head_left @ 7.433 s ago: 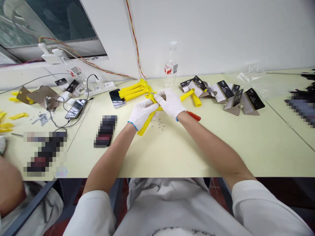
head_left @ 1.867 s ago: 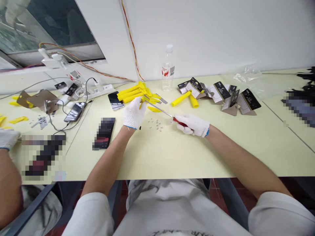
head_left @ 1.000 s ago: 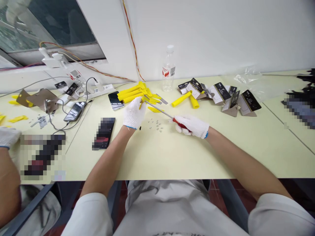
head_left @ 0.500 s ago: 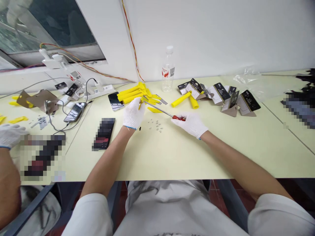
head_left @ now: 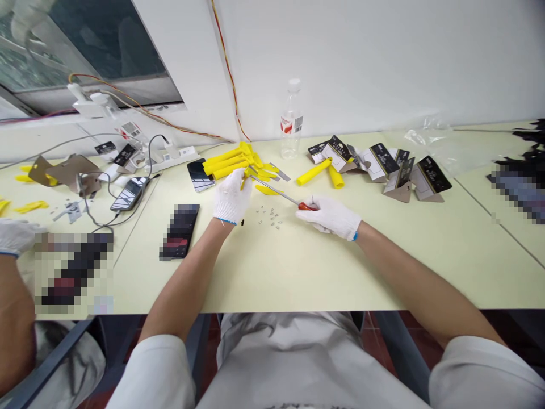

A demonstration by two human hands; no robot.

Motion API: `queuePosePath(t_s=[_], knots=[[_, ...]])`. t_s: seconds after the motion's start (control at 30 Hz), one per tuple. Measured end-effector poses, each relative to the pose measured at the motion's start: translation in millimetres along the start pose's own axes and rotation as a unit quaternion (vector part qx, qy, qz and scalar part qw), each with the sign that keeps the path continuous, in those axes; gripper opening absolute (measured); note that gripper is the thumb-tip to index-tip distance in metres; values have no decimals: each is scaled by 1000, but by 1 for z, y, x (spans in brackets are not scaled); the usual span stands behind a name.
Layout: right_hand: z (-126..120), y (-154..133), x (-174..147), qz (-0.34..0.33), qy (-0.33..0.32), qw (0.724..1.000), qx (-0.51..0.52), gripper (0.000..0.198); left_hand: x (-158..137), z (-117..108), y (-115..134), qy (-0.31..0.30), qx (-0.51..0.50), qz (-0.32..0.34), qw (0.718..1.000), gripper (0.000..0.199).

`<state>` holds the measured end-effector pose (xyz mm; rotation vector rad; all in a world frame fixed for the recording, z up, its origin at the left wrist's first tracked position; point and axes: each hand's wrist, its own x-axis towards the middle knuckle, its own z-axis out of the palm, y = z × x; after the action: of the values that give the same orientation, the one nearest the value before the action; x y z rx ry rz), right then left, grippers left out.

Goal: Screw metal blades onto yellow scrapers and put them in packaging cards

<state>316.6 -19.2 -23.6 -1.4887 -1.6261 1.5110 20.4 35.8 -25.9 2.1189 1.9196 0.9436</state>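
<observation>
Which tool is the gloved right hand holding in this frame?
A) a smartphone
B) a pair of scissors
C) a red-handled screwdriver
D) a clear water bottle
C: the right hand is closed on the red-handled screwdriver, its metal shaft running up-left to the yellow part that the left hand pins to the table.

Red-handled screwdriver [head_left: 293,200] slants from the gloved right hand [head_left: 330,216], its steel shaft reaching the small yellow piece [head_left: 247,172] pinned under the gloved left hand [head_left: 230,197]; tiny screws [head_left: 271,216] scattered between both hands.
</observation>
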Motion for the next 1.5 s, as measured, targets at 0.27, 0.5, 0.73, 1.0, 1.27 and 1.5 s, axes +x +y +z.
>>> queuePosePath(t_s=[0.27,0.5,0.73,1.0,1.27,1.5], knots=[[5,17,11,-110,169,966,-164,36,1,0,-2,6,0,-4,1000,20],[2,15,12,-105,116,978,-136,45,0,-1,-2,9,-3,3,1000,17],[-1,5,2,13,-24,1000,-4,66,1,2,-5,24,5,20,999,16],[3,11,6,-18,68,998,-4,46,2,5,-7,17,2,18,1000,16],[2,22,14,-100,121,976,-150,47,2,2,-7,18,-11,10,1000,16],[1,14,10,-67,78,990,-96,54,1,3,-5,9,-17,11,1000,14]])
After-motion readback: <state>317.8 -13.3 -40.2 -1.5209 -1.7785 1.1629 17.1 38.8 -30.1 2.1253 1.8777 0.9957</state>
